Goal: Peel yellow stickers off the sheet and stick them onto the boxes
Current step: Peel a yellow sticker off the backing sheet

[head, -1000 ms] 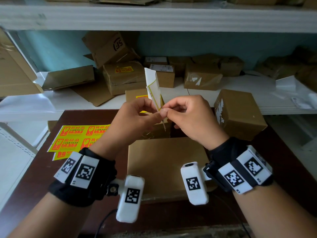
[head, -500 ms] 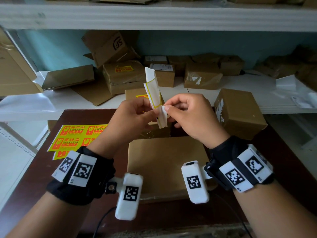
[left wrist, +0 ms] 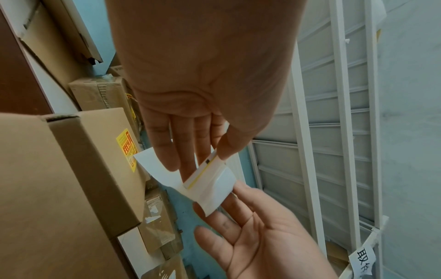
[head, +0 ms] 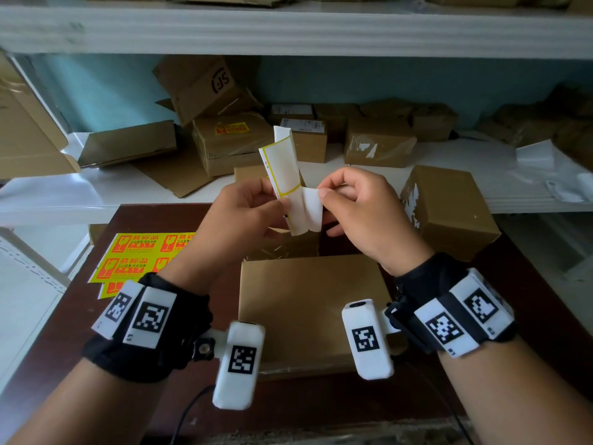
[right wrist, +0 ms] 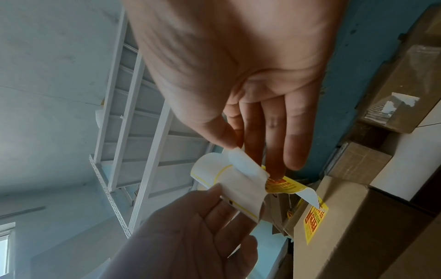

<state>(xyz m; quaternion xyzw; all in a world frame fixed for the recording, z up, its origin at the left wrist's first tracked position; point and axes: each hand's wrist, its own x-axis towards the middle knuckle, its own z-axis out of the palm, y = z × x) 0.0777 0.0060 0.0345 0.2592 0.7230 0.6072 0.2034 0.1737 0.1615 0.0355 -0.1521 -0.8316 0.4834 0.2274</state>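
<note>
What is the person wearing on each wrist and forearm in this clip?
Both forearms are bare. Each wrist carries a black strap with white plates printed with black square codes. A white boxy camera, also coded, juts from each strap. A thin dark cable trails from the left one.

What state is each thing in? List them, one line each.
Strip: held upright between both hands, one sticker partly peeled.
Sticker: corner lifted off the strip, curling back.
Left hand: pinches the strip.
Right hand: pinches the sticker's peeled corner.
Sheet: flat on the table, stickers on it.
Flat box: closed, no sticker visible on top.
Right box: closed, tilted.
</note>
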